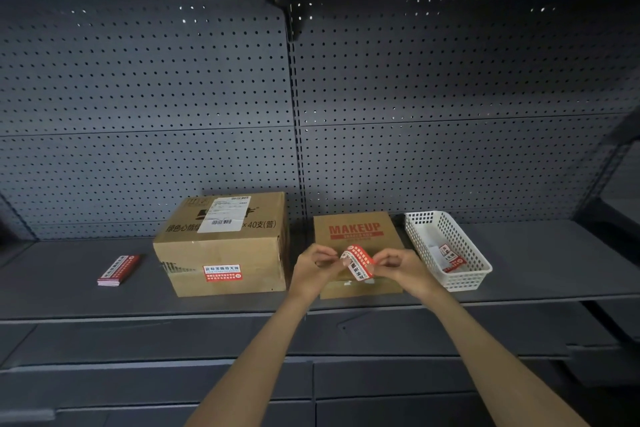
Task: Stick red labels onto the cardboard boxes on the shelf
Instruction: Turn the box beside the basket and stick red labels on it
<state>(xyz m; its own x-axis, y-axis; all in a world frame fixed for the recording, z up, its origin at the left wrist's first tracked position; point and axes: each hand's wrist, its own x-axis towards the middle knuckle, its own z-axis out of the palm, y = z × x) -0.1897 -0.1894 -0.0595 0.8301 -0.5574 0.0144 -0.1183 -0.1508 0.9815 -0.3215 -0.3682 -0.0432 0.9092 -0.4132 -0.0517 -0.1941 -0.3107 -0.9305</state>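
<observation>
Two cardboard boxes stand on the dark shelf (69, 295). The larger box (225, 246) on the left carries a red label (222, 273) on its front face. The smaller box (356, 230), printed MAKEUP in red, sits to its right. In front of that box my left hand (313, 265) and my right hand (398, 265) both pinch a curled red label (358, 262), one at each end. The label bends between my fingers, above the small box's front edge.
A stack of red labels (119, 270) lies on the shelf at the left. A white perforated basket (446, 248) at the right holds label scraps and backing paper. A grey pegboard wall (207, 97) rises behind. More cardboard boxes sit on the upper shelf.
</observation>
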